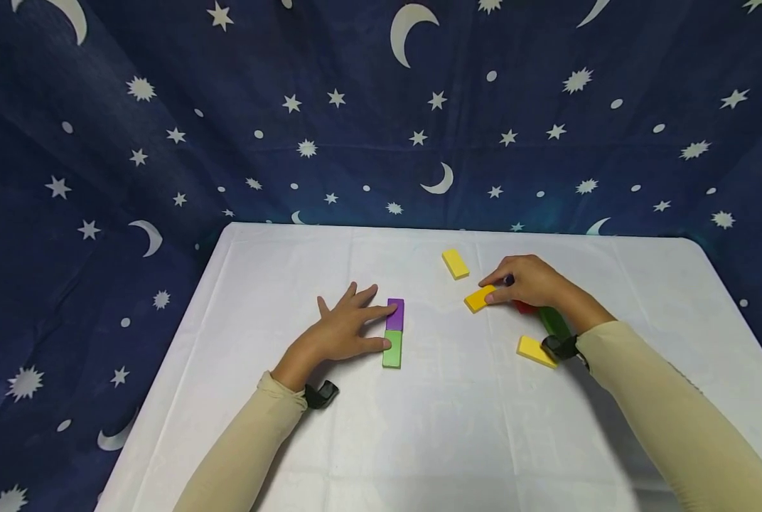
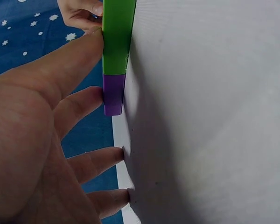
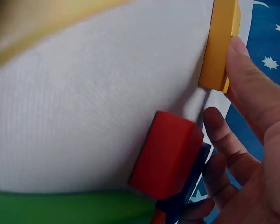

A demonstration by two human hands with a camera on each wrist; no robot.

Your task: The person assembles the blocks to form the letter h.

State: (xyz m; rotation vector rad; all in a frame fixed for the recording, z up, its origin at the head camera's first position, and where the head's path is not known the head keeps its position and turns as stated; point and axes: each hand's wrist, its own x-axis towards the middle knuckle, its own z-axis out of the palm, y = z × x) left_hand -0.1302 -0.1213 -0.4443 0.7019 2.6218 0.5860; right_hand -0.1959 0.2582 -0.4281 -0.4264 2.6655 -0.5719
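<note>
A purple block (image 1: 395,313) and a light green block (image 1: 392,355) lie end to end on the white table. My left hand (image 1: 342,331) spreads over their left side, the thumb touching the green block and the index finger the purple one; its other fingers are extended. Further right, my right hand (image 1: 531,281) pinches an orange-yellow block (image 1: 477,301) at its right end between thumb and index finger. In the right wrist view, a red block (image 3: 168,154) and a dark blue block (image 3: 193,182) sit beside that hand's curled lower fingers.
One yellow block (image 1: 455,264) lies towards the table's back edge. Another yellow block (image 1: 534,352) is beside the right wrist strap, and a dark green block (image 1: 553,322) is partly hidden under the right wrist. A blue star-patterned cloth (image 1: 355,163) hangs behind the white table (image 1: 445,427).
</note>
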